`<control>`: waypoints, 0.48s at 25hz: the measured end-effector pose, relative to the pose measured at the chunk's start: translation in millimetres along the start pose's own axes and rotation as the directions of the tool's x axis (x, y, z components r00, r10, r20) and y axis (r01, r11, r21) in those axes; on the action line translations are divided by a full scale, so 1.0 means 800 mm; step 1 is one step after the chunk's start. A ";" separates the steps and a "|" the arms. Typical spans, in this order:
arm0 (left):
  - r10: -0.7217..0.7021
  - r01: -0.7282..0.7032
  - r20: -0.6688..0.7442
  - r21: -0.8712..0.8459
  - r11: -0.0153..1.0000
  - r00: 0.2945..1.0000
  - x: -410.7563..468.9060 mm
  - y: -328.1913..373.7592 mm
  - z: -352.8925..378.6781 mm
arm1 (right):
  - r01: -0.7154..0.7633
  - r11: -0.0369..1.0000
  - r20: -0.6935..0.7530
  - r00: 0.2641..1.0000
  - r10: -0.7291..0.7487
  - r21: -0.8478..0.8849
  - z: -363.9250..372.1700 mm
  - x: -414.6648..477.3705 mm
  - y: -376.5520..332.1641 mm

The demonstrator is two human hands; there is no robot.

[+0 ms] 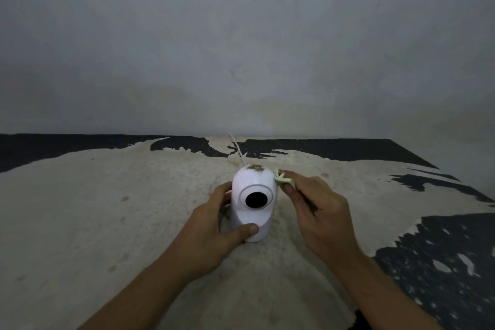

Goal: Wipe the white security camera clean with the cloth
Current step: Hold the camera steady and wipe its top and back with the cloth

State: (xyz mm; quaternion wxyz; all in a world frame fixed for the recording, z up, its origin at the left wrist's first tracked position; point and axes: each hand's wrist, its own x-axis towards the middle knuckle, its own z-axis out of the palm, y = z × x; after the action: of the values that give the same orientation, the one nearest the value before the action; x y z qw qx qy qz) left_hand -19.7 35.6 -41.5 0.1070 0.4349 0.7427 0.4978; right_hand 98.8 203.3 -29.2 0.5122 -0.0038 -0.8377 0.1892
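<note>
The white security camera (251, 203) stands upright on the worn tabletop (107, 209), long axis vertical, its black lens facing the wearer. The left hand (214, 233) wraps its lower body in a closed grip, thumb across the front of the base, fingers hidden behind. Just right of that grip, the right hand (318, 211) pinches a small pale cloth (285, 179) against the camera's upper right side; most of the cloth is hidden. Brown dirt (255, 168) sits on top. A white cable (238, 149) runs back from it.
</note>
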 end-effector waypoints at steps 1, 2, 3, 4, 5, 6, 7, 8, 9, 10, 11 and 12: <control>0.003 -0.003 0.000 0.007 1.000 1.000 0.000 0.000 0.000 | 0.022 1.000 -0.010 1.000 -0.022 -0.001 0.001 0.000 -0.004; 0.005 -0.005 0.000 0.012 1.000 1.000 0.000 0.000 0.000 | 0.056 0.998 -0.008 0.998 -0.056 -0.010 0.003 0.000 -0.008; 0.006 -0.006 0.000 0.014 1.000 1.000 0.000 0.000 0.000 | 0.094 0.995 0.006 0.996 -0.094 -0.024 0.005 0.000 -0.012; 0.008 -0.008 0.001 0.013 1.000 1.000 0.001 -0.001 0.000 | 0.127 0.991 0.026 0.992 -0.126 -0.036 0.008 0.000 -0.015; 0.010 -0.010 0.002 0.010 1.000 1.000 0.001 -0.002 0.001 | 0.143 0.989 0.044 0.989 -0.141 -0.045 0.009 0.000 -0.016; 0.012 -0.012 0.002 0.008 1.000 1.000 0.002 -0.003 0.001 | 0.138 0.989 0.056 0.989 -0.135 -0.056 0.011 0.000 -0.014; 0.011 -0.011 0.000 0.005 1.000 1.000 0.002 -0.003 0.001 | 0.118 0.990 0.059 0.992 -0.114 -0.072 0.012 -0.001 -0.012; 0.009 -0.009 -0.003 0.004 1.000 1.000 0.002 -0.003 0.000 | 0.090 0.991 0.057 0.995 -0.085 -0.095 0.012 -0.001 -0.008; 0.009 -0.009 -0.005 0.001 1.000 1.000 0.002 -0.003 0.000 | 0.059 0.991 0.051 0.997 -0.053 -0.122 0.012 -0.002 -0.004; 0.010 -0.010 -0.005 -0.003 1.000 1.000 0.001 -0.003 0.001 | 0.030 0.989 0.042 0.999 -0.024 -0.148 0.011 -0.002 -0.003; 0.010 -0.010 -0.004 -0.005 1.000 1.000 0.001 -0.003 0.001 | 0.013 0.986 0.033 0.999 -0.008 -0.164 0.010 -0.002 -0.003; 0.008 -0.008 -0.002 -0.003 1.000 1.000 0.001 -0.003 0.000 | 0.017 0.985 0.026 1.000 -0.012 -0.170 0.009 -0.002 -0.006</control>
State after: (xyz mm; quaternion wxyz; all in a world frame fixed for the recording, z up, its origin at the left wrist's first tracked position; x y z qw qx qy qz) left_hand -21.5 36.0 -43.7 0.1048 0.4373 0.7402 0.4999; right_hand 94.1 196.2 -32.1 0.5009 -0.0391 -0.8572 0.1133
